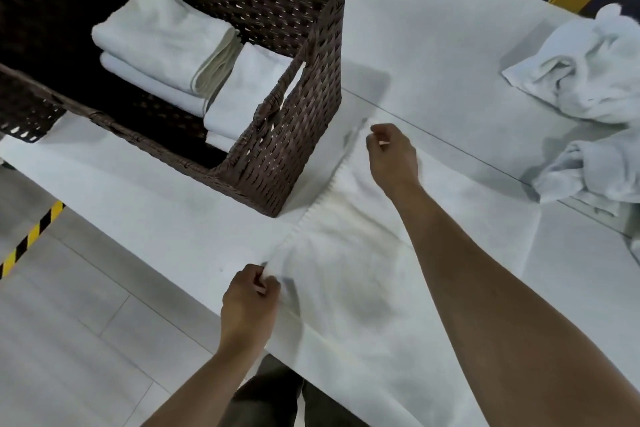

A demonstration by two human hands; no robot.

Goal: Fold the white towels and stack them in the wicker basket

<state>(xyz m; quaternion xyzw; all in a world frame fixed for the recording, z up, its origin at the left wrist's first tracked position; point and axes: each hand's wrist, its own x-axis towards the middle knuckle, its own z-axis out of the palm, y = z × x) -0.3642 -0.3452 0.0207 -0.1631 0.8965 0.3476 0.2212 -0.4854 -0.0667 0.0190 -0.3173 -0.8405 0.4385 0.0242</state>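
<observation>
A white towel (pixel 346 270) lies spread out on the white table (pixel 156 218), just to the right of the wicker basket (pixel 304 149). Its long edge runs from near the basket's corner down to the table's near edge. The towel looks a bit blurry.

Both hands hold that edge & are well apart. The L hand (pixel 251 295) pinches the near corner w/ thumb and fingers curled on the cloth, close to the table's edge. The R hand (pixel 391 152) pinches the far corner, up by the basket's side. The R arm reaches across over the towel.

The basket is dark brown and sits on the table at the top left. It has folded towels in it. A big stack (pixel 159 38) of 2 lies on the left part. A small stack (pixel 246 90) sits next to it on the right, touching the basket's end wall by the handle hole. Can't tell how many are in the small stack.

On the far right of the table there's a loose heap (pixel 585 73) of white towels, not folded. A 2nd crumpled heap (pixel 595 177) lies just below it. Both are well apart from the spread towel.

Bottom left shows a pale floor (pixel 69 322) w/ a yellow & black striped tape (pixel 31 236)
</observation>
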